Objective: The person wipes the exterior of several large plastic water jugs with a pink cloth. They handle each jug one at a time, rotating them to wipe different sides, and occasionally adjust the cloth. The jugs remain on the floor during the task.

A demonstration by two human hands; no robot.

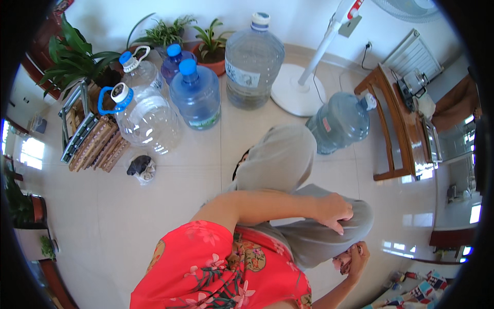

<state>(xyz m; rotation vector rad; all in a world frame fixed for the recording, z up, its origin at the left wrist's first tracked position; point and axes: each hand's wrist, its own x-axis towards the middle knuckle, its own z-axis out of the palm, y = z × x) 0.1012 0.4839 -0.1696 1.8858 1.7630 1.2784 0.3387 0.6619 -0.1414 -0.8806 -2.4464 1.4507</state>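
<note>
My left arm reaches across my body, and my left hand (333,211) rests on my bent knee in grey trousers (355,221). Its fingers are curled in with the thumb pointing down; whatever lies inside them, if anything, is hidden. Lower down, beside that knee, my right hand (358,261) is closed round a crumpled pinkish-brown cloth (343,260). Nearest beyond my knees, a large bluish water jug (339,123) leans at a tilt on the tiled floor. A dark and white crumpled cloth (141,169) lies on the floor to the left.
Along the wall stand a big clear jug (254,64), a blue jug (195,98), a clear bottle with a blue handle (146,121) and potted plants (208,44). A white fan base (298,92) and a wooden table (393,123) stand right. Folded wooden slats (98,144) lie left.
</note>
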